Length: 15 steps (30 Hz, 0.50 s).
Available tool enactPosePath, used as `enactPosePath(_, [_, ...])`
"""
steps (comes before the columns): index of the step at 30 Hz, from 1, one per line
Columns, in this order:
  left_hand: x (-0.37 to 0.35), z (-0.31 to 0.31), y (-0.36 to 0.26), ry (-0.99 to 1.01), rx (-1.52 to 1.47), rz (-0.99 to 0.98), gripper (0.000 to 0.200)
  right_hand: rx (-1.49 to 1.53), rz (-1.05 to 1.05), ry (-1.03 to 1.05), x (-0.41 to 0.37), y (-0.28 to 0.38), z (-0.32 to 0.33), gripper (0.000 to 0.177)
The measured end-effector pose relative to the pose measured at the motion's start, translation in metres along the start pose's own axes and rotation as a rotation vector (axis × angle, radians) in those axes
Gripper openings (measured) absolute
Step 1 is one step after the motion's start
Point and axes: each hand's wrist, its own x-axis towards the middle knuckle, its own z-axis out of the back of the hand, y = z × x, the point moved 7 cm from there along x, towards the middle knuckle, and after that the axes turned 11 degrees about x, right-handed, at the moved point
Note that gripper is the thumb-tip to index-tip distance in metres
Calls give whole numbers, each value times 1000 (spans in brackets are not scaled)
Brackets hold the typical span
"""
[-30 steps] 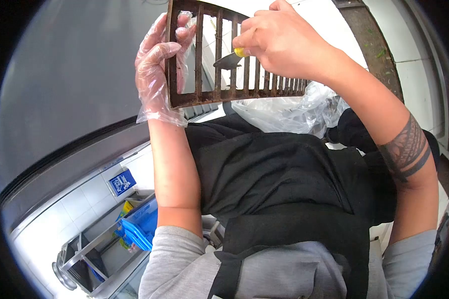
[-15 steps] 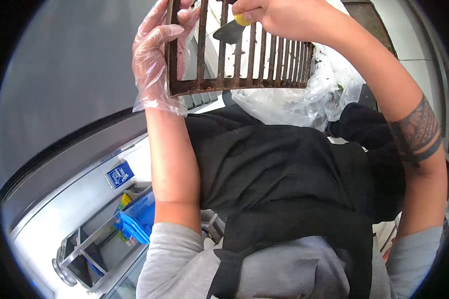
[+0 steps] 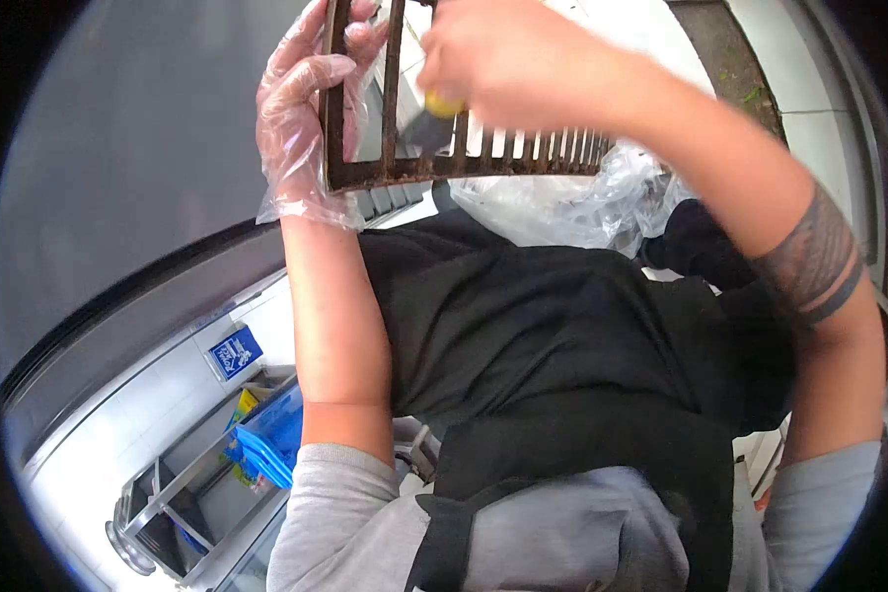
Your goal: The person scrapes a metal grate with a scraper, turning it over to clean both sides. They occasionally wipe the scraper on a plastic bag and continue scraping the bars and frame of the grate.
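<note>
My left hand point(image 3: 301, 109), in a clear plastic glove, grips the left end of a dirty, rusty metal grate point(image 3: 390, 109). Its thumb and fingers wrap the frame's outer bar. My bare right hand point(image 3: 503, 64) is closed around the yellow handle of a scraper point(image 3: 446, 105). The scraper's dark blade, smeared by motion, points down and left against the bars near the grate's lower edge. My right hand and forearm hide much of the grate's upper right part. Under the grate's right side lies a crumpled clear plastic bag point(image 3: 572, 212).
A large dark grey panel point(image 3: 138, 148) stands on the left. Below it a metal rack point(image 3: 168, 493) holds blue plastic items point(image 3: 266, 444), beside a blue label point(image 3: 235, 352). At the upper right, a dark strip point(image 3: 725, 59) runs between white tiles. My black apron point(image 3: 562, 345) fills the middle.
My right hand with the scraper has moved down and left, bringing the blade to the grate's lower edge. The grate and my left hand have shifted slightly left.
</note>
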Motion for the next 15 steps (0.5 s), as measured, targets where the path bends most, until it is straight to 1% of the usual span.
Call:
enactPosePath(1, [-5, 3, 2, -13, -26, 19, 71, -95, -41, 5, 4, -13, -3, 16])
enactPosePath(2, [-10, 6, 3, -23, -23, 28, 71, -125, 12, -140, 6, -44, -7, 17])
enactPosePath(3, [-11, 7, 1, -31, -39, 31, 71, -90, -45, -246, 3, -52, 15, 16])
enactPosePath(5, [-4, 1, 1, -24, -84, 29, 71, -39, -87, -99, -5, -48, 11, 14])
enactPosePath(6, [-2, 1, 2, -11, -72, 36, 70, -28, 71, -148, 0, -37, -14, 10])
enactPosePath(7, [-2, 1, 1, -10, -76, 35, 70, 11, -27, 144, 3, -18, -29, 9])
enactPosePath(9, [-4, 5, 1, -35, -20, 34, 69, 148, 158, -166, -14, -12, -36, 12])
enactPosePath(11, [-6, 10, 7, -71, -55, 61, 69, -5, 69, -199, -14, -39, -33, 17])
enactPosePath(12, [-5, 12, 9, -56, -76, 52, 69, 37, 24, -289, -17, -45, -18, 20])
enactPosePath(13, [-1, 11, 9, -29, -100, 31, 70, 74, 22, -319, -13, -49, -9, 19])
enactPosePath(14, [-1, 10, 8, -13, -170, 29, 70, 48, -35, -236, -14, -45, -14, 16])
enactPosePath(15, [0, 8, 7, -4, -176, 21, 70, 24, -94, -149, -12, -31, -16, 13])
